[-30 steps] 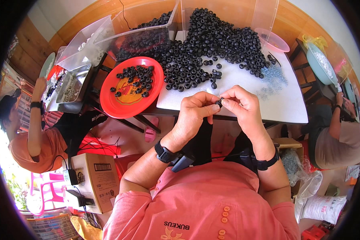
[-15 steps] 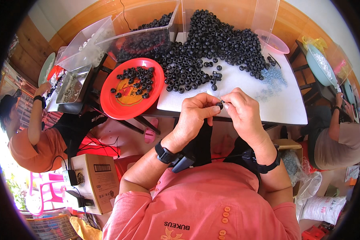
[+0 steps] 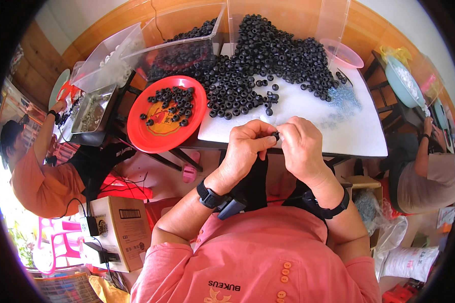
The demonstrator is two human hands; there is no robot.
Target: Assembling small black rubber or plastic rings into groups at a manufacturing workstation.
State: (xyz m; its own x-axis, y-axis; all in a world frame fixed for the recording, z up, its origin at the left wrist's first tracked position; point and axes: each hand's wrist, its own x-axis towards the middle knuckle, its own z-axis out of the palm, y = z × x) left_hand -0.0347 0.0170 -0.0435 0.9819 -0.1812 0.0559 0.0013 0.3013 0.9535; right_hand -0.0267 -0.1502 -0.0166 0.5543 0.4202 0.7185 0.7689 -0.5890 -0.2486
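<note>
Just over the near edge of the white-topped table (image 3: 359, 136), my left hand (image 3: 248, 140) pinches a small round black plastic part (image 3: 275, 135) between thumb and forefinger. My right hand (image 3: 303, 147) meets it there, its fingertips pressed together against the part; whatever they pinch is hidden. Beyond my hands spreads a big heap of similar black parts (image 3: 278, 50), with a few loose ones at its near edge. A small white piece (image 3: 265, 118) shows just behind my fingers. To the right of the heap lie many tiny clear bluish pieces (image 3: 344, 101).
A red plate (image 3: 136, 126) with black parts overhangs the table's left side. Behind it stands a clear bin (image 3: 182, 45) of more parts. A pink bowl (image 3: 356, 59) sits back right. Co-workers sit left (image 3: 40, 177) and right (image 3: 419, 177). A cardboard box (image 3: 121, 232) stands lower left.
My right hand has shifted slightly left and down, closing in on the black part, which now shows less between my fingers. The co-worker's hand on the left has moved a little.
</note>
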